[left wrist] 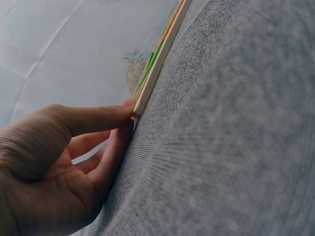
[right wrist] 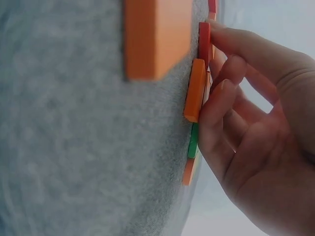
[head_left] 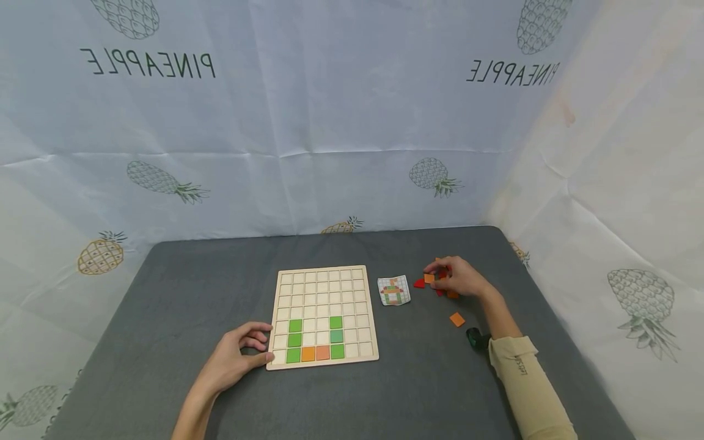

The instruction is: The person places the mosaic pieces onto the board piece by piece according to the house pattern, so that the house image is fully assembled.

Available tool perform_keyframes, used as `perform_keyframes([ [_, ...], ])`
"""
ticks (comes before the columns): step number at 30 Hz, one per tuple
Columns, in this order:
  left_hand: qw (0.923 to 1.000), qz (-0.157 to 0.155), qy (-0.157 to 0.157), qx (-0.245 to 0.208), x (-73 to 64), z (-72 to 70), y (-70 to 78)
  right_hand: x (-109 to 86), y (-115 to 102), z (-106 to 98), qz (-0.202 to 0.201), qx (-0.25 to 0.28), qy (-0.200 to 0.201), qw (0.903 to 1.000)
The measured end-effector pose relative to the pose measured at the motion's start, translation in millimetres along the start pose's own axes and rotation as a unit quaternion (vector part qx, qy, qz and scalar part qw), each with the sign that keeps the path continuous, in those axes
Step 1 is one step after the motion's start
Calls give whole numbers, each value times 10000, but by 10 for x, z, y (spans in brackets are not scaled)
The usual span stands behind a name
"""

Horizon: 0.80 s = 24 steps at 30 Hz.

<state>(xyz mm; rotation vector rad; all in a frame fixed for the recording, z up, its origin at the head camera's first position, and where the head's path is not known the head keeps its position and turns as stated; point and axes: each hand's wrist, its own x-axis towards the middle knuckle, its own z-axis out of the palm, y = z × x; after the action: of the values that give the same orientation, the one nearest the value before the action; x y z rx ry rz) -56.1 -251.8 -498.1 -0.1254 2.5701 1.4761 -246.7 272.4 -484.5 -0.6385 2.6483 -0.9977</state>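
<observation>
At the lower left of a wooden grid board, my left hand rests its thumb on the corner and its fingertips along the left edge. From close up, the thumb lies right at the board's corner. Green tiles form two columns on the board, joined along the bottom by orange tiles. My right hand is over a loose pile of tiles, with an orange tile between thumb and fingertips. Red tiles lie beside it; the hand partly hides the pile.
A small paper pattern card lies between the board and the pile. Nearer the right forearm are a single orange tile and a dark round object. A pineapple-print curtain rises behind the grey table.
</observation>
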Motion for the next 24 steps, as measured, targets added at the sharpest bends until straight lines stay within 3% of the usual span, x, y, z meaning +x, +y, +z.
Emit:
perform_keyframes([
  [5,10000,1,-7,-13,-2,0,-3,4,-1,-14,31,-185,-17,9998],
  [13,10000,-42,-18,2,-9,5,-7,-20,-32,-29,100,79,31,9999],
  [24,10000,-50,-27,-46,-3,-2,-2,5,-298,26,-296,308,184,9989],
])
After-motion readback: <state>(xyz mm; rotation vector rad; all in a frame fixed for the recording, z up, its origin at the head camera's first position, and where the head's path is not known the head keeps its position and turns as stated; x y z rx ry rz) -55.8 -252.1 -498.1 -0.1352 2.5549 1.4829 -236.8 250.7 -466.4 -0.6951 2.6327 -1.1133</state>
